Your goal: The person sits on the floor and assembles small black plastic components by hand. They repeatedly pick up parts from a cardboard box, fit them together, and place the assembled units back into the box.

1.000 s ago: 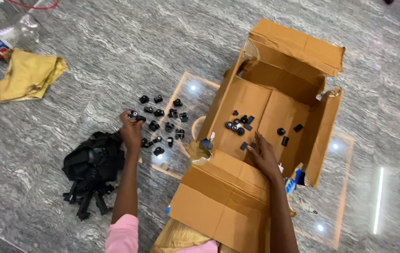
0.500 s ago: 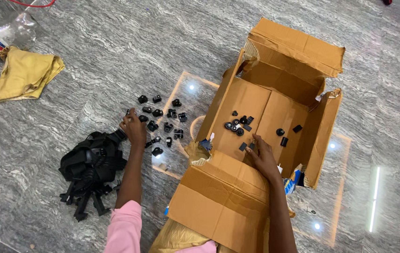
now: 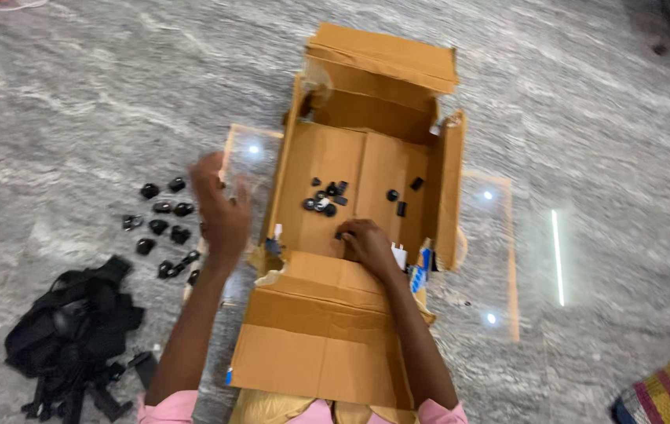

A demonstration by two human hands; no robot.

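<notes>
1. About a dozen small black parts (image 3: 164, 228) lie spread on the grey stone floor (image 3: 586, 118), left of the open cardboard box (image 3: 366, 157); judging by that, a good share of the sorting looks done.
2. Fewer black parts (image 3: 325, 200) lie inside the box, in a loose cluster near the middle of its bottom, with two or three more just to the right, so some appear left to move.
3. Left hand (image 3: 221, 208) hovers in the air between the floor pile and the box's left wall, fingers spread and blurred; it seems open, with nothing visibly held.
4. Right hand (image 3: 366, 243) rests inside the box at its near edge, fingers curled down onto the cardboard; whether it grips a part I cannot tell.
5. Black straps (image 3: 76, 330) lie bundled on the floor, near left, apart from the small parts.
</notes>
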